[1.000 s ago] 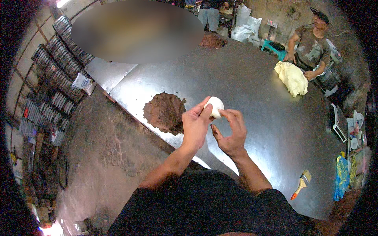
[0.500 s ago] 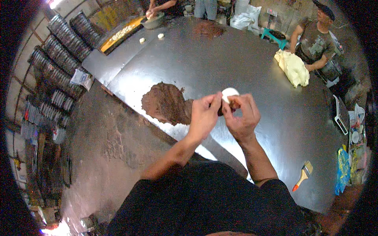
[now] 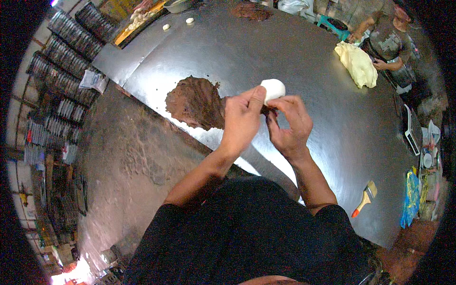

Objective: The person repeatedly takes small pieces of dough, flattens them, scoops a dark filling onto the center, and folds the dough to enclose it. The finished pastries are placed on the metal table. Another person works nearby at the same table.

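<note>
A small white round of dough (image 3: 274,89) is held up over the metal table in front of me. My left hand (image 3: 241,116) is closed on its left edge, thumb on top. The curled fingers of my right hand (image 3: 292,124) grip the dough's lower edge, the thumb a little below them. Something dark shows between the hands under the dough, too shadowed to name for sure. Just beyond my left hand, a mound of brown paste (image 3: 192,102) lies on the table, its right end hidden by that hand.
A brush (image 3: 365,198) lies on the metal table (image 3: 304,57) at right. Farther off, a co-worker (image 3: 387,42) stands by a large pale dough lump (image 3: 358,65). Two small dough balls (image 3: 190,20) sit near a tray of dough pieces (image 3: 142,20). Stacked dark trays (image 3: 71,35) line the left.
More of the dough round shows above my fingers now, and my right thumb has dropped away from it. The whole view has tipped, so the table's far things sit higher.
</note>
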The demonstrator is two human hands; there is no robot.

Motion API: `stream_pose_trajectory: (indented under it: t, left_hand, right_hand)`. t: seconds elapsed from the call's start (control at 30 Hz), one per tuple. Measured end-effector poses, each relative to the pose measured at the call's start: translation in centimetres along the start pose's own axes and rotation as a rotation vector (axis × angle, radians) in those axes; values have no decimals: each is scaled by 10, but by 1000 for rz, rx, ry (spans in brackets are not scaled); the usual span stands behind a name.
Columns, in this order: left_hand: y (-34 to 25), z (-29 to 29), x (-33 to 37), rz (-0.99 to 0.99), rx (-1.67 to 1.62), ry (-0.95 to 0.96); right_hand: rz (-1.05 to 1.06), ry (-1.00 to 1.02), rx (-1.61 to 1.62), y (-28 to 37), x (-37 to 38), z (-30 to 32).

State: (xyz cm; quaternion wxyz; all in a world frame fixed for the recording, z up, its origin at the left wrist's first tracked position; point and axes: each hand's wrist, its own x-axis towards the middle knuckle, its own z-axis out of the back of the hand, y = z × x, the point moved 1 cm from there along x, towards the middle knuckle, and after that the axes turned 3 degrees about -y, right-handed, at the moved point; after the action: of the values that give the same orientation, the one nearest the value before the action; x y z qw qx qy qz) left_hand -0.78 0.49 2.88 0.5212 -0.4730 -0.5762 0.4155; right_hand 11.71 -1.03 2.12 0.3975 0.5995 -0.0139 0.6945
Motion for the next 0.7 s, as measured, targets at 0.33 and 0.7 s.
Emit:
stream_pose_trajectory:
  t: [0.33,0.7]
  left_hand:
    - [14,-4,0,-219,289,146]
    - [172,56,-29,58,746,303]
  right_hand:
    - [81,-50,-127,-7,-16,-1]
    - [-417,198,57,-27,-106,29]
